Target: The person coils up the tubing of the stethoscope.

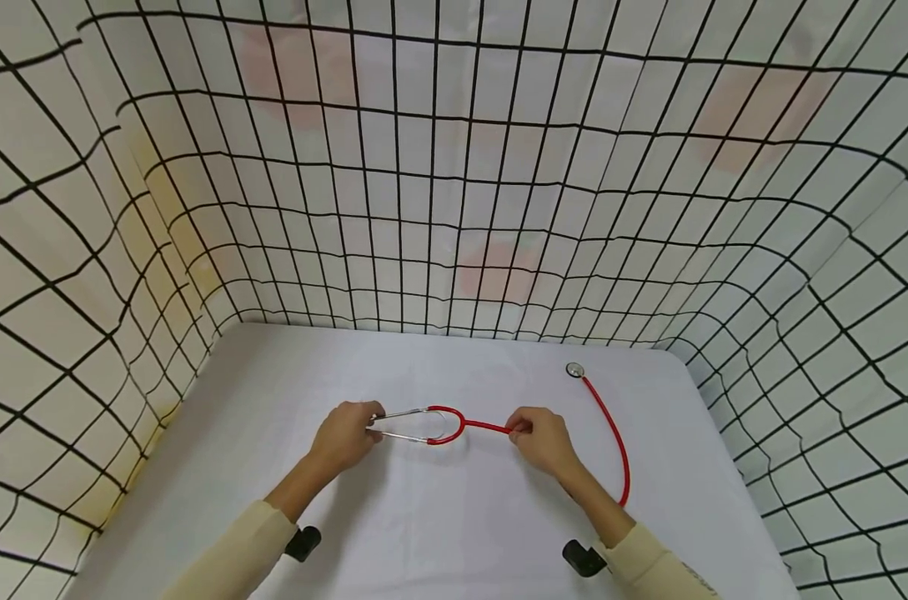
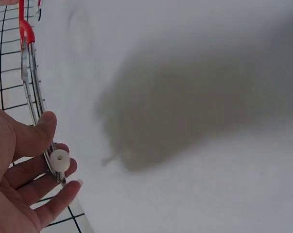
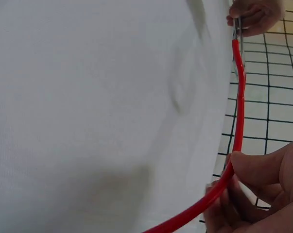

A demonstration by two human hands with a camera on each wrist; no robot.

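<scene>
A desk [image 1: 454,533] is covered with a plain white cloth, faintly creased; it is enclosed along the back and both sides by a black wire grid [image 1: 433,117]; behind the grid pale sheeting [image 1: 416,192] is seen, broken by blurred pinkish patches [image 1: 499,271] and, at the left, by a yellowish strip [image 1: 164,212]; soft shadows are cast on the cloth by both arms.

A red stethoscope [image 1: 463,422] is held between the hands, its fork placed in the gap between them and raised off the cloth; its metal arms [image 1: 403,413] are pinched near their ends by the left hand [image 1: 346,435], with the thumb laid across them and the other fingers loosely bent behind; a white earpiece [image 2: 60,160] is left showing beside those fingers; the red tube [image 1: 610,419] is pinched below the fork by the right hand [image 1: 547,439], between thumb and bent fingers; farther along, the tube is partly hidden by the right forearm, then curved away to the round disc [image 1: 575,370], which is laid on the desk beyond the right hand, well apart from it.

One stethoscope, one disc, two metal arms and two hands are counted; two cream sleeves [image 1: 236,546] are seen, and two black devices [image 1: 302,543] are worn, one at each wrist.
</scene>
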